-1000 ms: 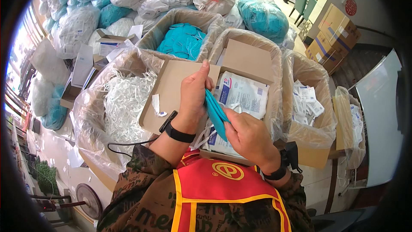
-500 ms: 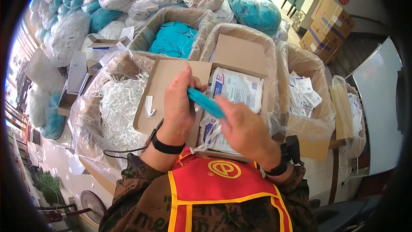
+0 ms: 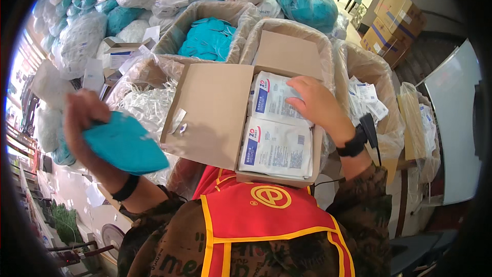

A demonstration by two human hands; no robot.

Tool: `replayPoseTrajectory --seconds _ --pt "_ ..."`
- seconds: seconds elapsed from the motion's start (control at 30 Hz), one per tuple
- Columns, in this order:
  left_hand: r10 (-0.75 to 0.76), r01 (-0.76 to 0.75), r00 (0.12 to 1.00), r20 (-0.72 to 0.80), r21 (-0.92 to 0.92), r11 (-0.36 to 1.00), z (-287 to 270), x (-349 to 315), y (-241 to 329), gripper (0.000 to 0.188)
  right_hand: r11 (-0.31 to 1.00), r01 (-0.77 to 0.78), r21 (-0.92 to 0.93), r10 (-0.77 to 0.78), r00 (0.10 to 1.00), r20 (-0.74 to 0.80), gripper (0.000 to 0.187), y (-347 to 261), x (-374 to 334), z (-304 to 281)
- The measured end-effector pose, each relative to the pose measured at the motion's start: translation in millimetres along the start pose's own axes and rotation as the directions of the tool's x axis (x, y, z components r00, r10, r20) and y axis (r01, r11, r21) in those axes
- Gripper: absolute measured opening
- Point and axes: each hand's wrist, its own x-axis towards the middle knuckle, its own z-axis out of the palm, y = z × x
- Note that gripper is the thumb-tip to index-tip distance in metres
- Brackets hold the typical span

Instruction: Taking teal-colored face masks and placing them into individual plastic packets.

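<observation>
My left hand (image 3: 84, 115), a little blurred, grips a teal folded face mask (image 3: 125, 143) by its upper left edge, out at the left beside the shredded strips. An opened cardboard box (image 3: 207, 115) lies in front of me, its lid flap folded out to the left. Inside are two stacks of white-and-blue packets, a far packet (image 3: 277, 100) and a near packet (image 3: 279, 146). My right hand (image 3: 312, 97) rests at the far packet's right side, thumb and fingers apart, nothing visibly held.
A plastic-lined carton of white strips (image 3: 148, 105) stands on the left. Behind is a carton of teal masks (image 3: 207, 41); at right, a carton of small white packets (image 3: 366, 95). Filled bags (image 3: 79, 46) are piled far left. Brown boxes (image 3: 394, 20) are stacked far right.
My hands have parted. My left hand has carried the teal mask off to the left, and my right hand has let go of it and moved onto the packets.
</observation>
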Motion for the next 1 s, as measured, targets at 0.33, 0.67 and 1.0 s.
replayPoseTrajectory --seconds 0.33,0.67,1.0 --pt "-0.52 0.334 0.696 0.495 0.417 0.845 49.0 -53.0 -74.7 0.038 0.978 -0.196 -0.077 0.21 0.937 0.28 0.075 15.8 14.7 25.6" --pt "-0.637 0.452 0.547 0.543 0.449 0.771 60.6 -64.6 -105.7 0.039 0.961 -0.275 -0.045 0.276 0.922 0.272 0.053 25.9 25.1 43.0" --pt "-0.612 0.401 0.602 0.512 0.469 0.787 66.6 -64.8 -118.4 0.034 0.998 -0.067 -0.021 0.068 0.995 0.068 0.041 6.8 21.8 26.8"
